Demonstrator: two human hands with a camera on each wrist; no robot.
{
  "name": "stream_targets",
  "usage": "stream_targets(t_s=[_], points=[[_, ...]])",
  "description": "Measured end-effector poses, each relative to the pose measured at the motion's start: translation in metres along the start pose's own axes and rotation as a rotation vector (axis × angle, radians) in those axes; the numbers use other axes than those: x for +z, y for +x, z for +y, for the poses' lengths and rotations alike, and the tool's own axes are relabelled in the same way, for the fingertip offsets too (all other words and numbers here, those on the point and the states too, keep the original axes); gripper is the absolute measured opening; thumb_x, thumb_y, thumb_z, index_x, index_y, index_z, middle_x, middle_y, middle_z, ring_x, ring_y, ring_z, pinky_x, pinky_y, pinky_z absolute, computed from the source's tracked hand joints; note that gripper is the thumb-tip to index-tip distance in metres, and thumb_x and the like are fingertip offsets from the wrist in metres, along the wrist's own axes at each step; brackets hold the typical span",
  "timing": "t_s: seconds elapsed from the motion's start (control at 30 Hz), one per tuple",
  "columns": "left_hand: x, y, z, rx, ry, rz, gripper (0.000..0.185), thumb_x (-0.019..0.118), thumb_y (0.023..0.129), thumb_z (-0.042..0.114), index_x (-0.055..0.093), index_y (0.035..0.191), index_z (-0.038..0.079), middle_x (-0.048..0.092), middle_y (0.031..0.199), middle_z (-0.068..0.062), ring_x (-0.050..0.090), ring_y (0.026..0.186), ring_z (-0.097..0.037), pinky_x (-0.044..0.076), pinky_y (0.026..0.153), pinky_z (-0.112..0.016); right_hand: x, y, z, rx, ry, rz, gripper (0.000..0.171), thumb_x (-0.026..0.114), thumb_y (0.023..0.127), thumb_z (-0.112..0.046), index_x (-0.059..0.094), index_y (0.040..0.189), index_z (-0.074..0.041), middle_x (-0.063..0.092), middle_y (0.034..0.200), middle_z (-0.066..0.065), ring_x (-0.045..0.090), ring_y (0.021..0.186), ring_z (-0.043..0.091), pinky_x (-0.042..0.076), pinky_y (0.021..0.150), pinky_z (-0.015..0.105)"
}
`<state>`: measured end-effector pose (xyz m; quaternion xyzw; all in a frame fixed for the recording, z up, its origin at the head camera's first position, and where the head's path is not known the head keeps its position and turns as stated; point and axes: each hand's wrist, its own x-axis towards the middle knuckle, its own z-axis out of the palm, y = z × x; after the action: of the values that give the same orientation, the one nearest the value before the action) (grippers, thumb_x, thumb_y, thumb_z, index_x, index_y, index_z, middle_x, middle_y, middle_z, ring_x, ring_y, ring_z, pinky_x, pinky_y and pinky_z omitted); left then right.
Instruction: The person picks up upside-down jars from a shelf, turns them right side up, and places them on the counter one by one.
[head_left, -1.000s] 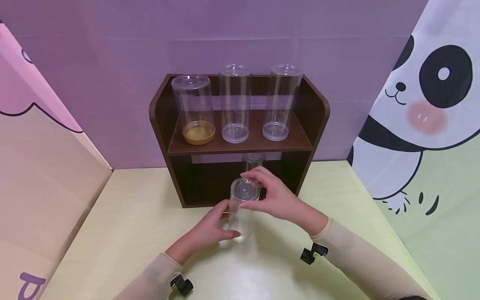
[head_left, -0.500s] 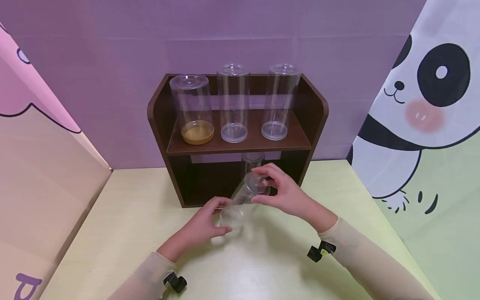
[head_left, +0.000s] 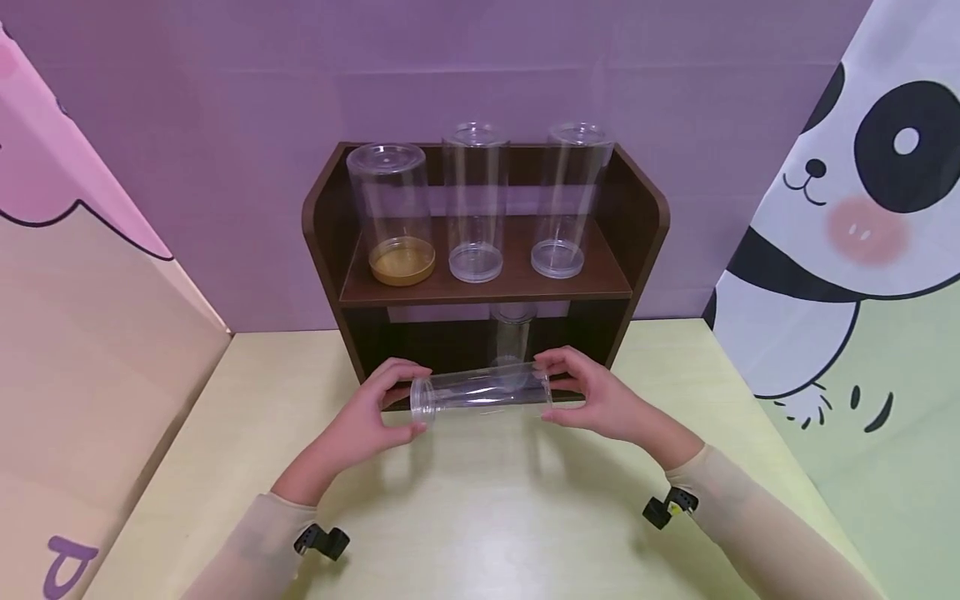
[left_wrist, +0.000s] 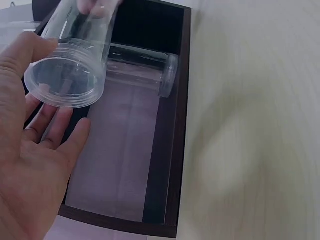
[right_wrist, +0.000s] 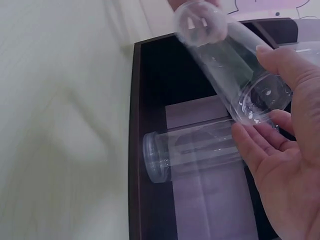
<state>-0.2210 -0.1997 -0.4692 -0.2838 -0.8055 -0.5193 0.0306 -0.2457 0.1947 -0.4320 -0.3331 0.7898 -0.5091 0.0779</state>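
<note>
Two hands hold one clear jar (head_left: 480, 393) level at lower centre of the head view, its long axis running left to right. Left hand (head_left: 367, 421) curls thumb and fingers round the rimmed end; right hand (head_left: 600, 400) cups the flat base, fingers loosely bent. Neither is nearer. Just behind stands the dark shelf unit (head_left: 637, 217), another jar (head_left: 512, 337) in its lower bay, three more above.

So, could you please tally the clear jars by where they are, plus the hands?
Jars on the upper shelf: 3
Jars on the lower shelf: 1
Jars held sideways between the hands: 1
Hands: 2, left hand, right hand
Total: 5 jars, 2 hands
</note>
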Motion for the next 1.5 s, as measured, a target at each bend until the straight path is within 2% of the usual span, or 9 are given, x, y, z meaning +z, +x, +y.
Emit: stream_targets(t_s=[0.1, 0.33, 0.53, 0.67, 0.83, 0.97, 1.13, 1.3, 1.5], points=[[-0.001, 0.000, 0.000, 0.020, -0.033, 0.014, 0.070, 0.091, 0.085, -0.007, 0.063, 0.147, 0.011, 0.056, 0.147, -0.004, 0.059, 0.132, -0.023, 0.050, 0.116, -0.024, 0.001, -0.002, 0.003, 0.002, 0.007, -0.001, 0.069, 0.090, 0.092, -0.003, 0.055, 0.151, -0.006, 0.061, 0.147, 0.012, 0.062, 0.137, 0.033, 0.053, 0.116, 0.057], [0.001, 0.001, -0.003, 0.048, -0.093, 0.016, 0.071, 0.088, 0.085, -0.011, 0.060, 0.149, 0.002, 0.054, 0.147, -0.008, 0.061, 0.129, -0.025, 0.055, 0.111, -0.028, 0.003, -0.003, 0.005, -0.003, 0.043, -0.001, 0.069, 0.090, 0.091, 0.000, 0.055, 0.150, -0.003, 0.061, 0.147, 0.015, 0.064, 0.134, 0.034, 0.057, 0.113, 0.042], [0.001, 0.001, -0.001, 0.043, -0.113, 0.023, 0.071, 0.087, 0.086, -0.013, 0.059, 0.150, 0.000, 0.054, 0.148, -0.010, 0.061, 0.129, -0.033, 0.058, 0.109, -0.030, 0.005, -0.004, 0.007, 0.024, 0.037, 0.002, 0.070, 0.090, 0.091, -0.002, 0.054, 0.151, -0.004, 0.061, 0.147, 0.015, 0.064, 0.135, 0.037, 0.055, 0.115, 0.048], [-0.001, 0.003, 0.003, 0.050, -0.133, 0.034, 0.070, 0.085, 0.086, -0.016, 0.058, 0.151, -0.004, 0.054, 0.149, -0.013, 0.059, 0.133, -0.026, 0.056, 0.111, -0.029, 0.010, -0.005, 0.014, 0.062, 0.019, 0.002, 0.071, 0.091, 0.092, -0.007, 0.055, 0.152, -0.007, 0.062, 0.150, 0.013, 0.062, 0.138, 0.035, 0.051, 0.119, 0.055], [-0.004, 0.008, 0.007, 0.075, -0.164, 0.063, 0.075, 0.084, 0.087, -0.018, 0.054, 0.155, -0.005, 0.053, 0.153, -0.016, 0.052, 0.140, -0.024, 0.049, 0.118, -0.025, 0.022, -0.005, 0.026, 0.066, -0.025, 0.006, 0.073, 0.094, 0.090, -0.011, 0.054, 0.152, -0.008, 0.063, 0.151, 0.010, 0.060, 0.140, 0.031, 0.048, 0.122, 0.051], [-0.005, 0.011, 0.013, 0.062, -0.181, 0.089, 0.075, 0.085, 0.089, -0.012, 0.054, 0.157, -0.002, 0.053, 0.155, -0.014, 0.052, 0.141, -0.024, 0.046, 0.120, -0.023, 0.033, -0.004, 0.034, 0.058, -0.048, 0.014, 0.071, 0.095, 0.090, -0.013, 0.056, 0.149, -0.009, 0.065, 0.148, 0.008, 0.061, 0.140, 0.030, 0.045, 0.125, 0.047], [-0.004, 0.018, 0.023, 0.071, -0.216, 0.121, 0.072, 0.085, 0.090, -0.012, 0.057, 0.156, -0.002, 0.055, 0.152, -0.015, 0.054, 0.140, -0.023, 0.045, 0.120, -0.023, 0.047, -0.003, 0.041, 0.083, 0.008, 0.016, 0.071, 0.095, 0.090, -0.013, 0.055, 0.149, -0.008, 0.065, 0.146, 0.010, 0.061, 0.141, 0.034, 0.044, 0.125, 0.051], [-0.002, 0.030, 0.036, 0.111, -0.252, 0.116, 0.071, 0.085, 0.089, -0.013, 0.060, 0.154, 0.001, 0.056, 0.152, -0.014, 0.055, 0.140, -0.026, 0.046, 0.121, -0.027, 0.061, 0.000, 0.046, 0.121, 0.109, -0.002, 0.071, 0.094, 0.089, -0.011, 0.056, 0.148, -0.005, 0.065, 0.146, 0.012, 0.060, 0.143, 0.036, 0.044, 0.126, 0.052], [0.008, 0.042, 0.048, 0.101, -0.258, 0.087, 0.070, 0.090, 0.090, 0.000, 0.062, 0.154, 0.010, 0.058, 0.151, -0.007, 0.054, 0.141, -0.026, 0.045, 0.122, -0.028, 0.078, 0.007, 0.054, 0.070, 0.178, -0.047, 0.067, 0.093, 0.090, -0.006, 0.057, 0.146, -0.004, 0.065, 0.149, 0.017, 0.059, 0.145, 0.037, 0.043, 0.127, 0.047]])
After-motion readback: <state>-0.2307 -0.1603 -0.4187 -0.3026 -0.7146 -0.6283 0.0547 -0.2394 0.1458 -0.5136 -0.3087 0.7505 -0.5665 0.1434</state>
